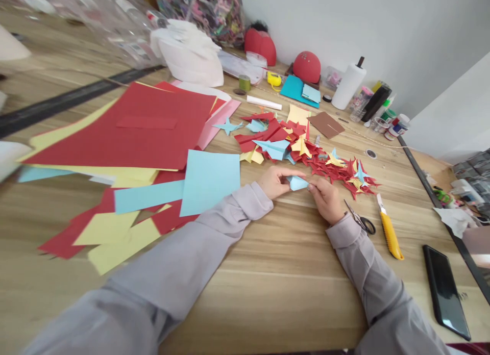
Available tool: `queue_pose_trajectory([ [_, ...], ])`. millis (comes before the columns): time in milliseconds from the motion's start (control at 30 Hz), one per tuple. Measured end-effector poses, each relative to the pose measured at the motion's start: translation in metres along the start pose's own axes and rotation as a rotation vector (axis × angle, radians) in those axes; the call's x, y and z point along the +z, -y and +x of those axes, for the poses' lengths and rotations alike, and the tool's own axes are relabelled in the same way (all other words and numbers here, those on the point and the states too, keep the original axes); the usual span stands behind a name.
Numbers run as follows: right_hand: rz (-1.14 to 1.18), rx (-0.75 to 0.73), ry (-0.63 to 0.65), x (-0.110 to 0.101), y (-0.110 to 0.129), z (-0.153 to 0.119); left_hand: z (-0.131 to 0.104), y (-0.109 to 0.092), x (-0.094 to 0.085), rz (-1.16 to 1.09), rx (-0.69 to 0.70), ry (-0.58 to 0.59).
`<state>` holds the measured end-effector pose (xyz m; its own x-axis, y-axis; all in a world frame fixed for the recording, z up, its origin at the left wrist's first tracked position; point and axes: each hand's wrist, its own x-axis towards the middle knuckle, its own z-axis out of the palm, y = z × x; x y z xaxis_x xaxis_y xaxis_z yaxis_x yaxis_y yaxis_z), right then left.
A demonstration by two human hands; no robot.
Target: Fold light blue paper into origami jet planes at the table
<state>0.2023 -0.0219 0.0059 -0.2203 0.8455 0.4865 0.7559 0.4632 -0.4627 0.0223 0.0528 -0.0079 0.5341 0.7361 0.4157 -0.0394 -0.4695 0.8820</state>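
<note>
Between my two hands is a small piece of folded light-blue paper (298, 183), held just above the wooden table. My left hand (276, 182) pinches its left side, thumb below and fingers along the top. The fingertips of my right hand (325, 197) grip its right corner. Right behind my hands lies a heap of folded paper pieces (277, 133) in red, yellow and blue, some shaped like planes or stars. A square blue sheet (210, 179) and a blue paper strip (150, 196) lie left of my left hand.
Scissors (362, 220), a yellow utility knife (389, 227) and a black phone (446, 291) lie to the right. Large red sheets (153, 123) are stacked at left. A yellow tape measure (273, 79), a white bottle (349, 84) and paint jars (398, 126) stand along the back.
</note>
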Motion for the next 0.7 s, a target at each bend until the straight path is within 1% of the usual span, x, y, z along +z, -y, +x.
queue_pose_trajectory([
  [67, 0.020, -0.007, 0.014, -0.0001, 0.0008, 0.0002, -0.0001, -0.0002, 0.0006, -0.028, -0.027, -0.012],
  [233, 0.036, -0.027, 0.049, 0.0006, 0.0025, -0.0001, -0.0005, 0.0012, 0.0022, -0.114, -0.023, -0.070],
  [400, 0.032, -0.033, 0.059, 0.0019, 0.0019, -0.0008, -0.0019, 0.0002, 0.0017, -0.149, -0.116, -0.068],
  [567, 0.017, -0.043, 0.082, 0.0030, 0.0019, -0.0007, -0.0017, -0.0027, 0.0017, -0.178, -0.155, -0.075],
  [700, 0.019, -0.046, 0.077, 0.0034, 0.0024, -0.0006, -0.0016, -0.0036, 0.0020, -0.176, -0.210, -0.081],
])
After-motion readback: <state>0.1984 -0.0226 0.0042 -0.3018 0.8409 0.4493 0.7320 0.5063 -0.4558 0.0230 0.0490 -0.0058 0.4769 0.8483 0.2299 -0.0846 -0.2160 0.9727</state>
